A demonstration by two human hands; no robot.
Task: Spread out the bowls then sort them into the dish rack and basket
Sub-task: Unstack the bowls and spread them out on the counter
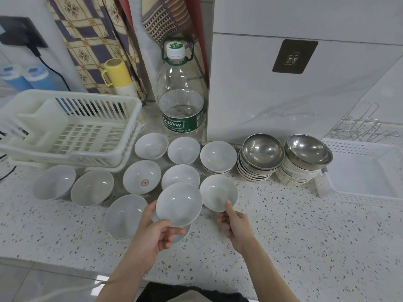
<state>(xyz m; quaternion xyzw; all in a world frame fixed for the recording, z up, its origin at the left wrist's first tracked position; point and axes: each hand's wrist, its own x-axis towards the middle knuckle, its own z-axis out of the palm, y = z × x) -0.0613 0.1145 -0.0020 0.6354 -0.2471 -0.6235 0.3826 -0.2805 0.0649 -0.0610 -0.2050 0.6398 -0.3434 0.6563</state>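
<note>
**Low centre of frame: one white bowl lifted, another pinched at the rim**

Nearest the camera, the left hand (160, 233) has a white bowl (179, 204) up off the speckled counter (305, 236), thumb curled over the near rim and fingers tucked underneath, and a further bowl (182, 233) peeks out just below it. Right beside it, the right hand (234, 221) pinches the near lip of a neighbouring bowl (218, 192) that looks to be resting on the counter, the remaining fingers curled in.

These look like glazed ceramic: stiff, smooth, probably slippery and quick to chip if knocked together. My read is that the rim is the place to hold, thumb inside and fingers under the foot, setting each down without a clatter.

Further up, more white bowls are spread singly across the middle, including one with a red mark (141, 177) inside. Right of them stand two stacks topped by steel bowls (262, 150), still unspread; steel should be lighter and tougher.

At the left edge sits the white dish rack (65, 129), holding no bowls. At the right edge, the white basket (366, 168) likewise. Sorting, I judge, has not begun. Behind, a large water bottle (180, 99) stands upright.
</note>
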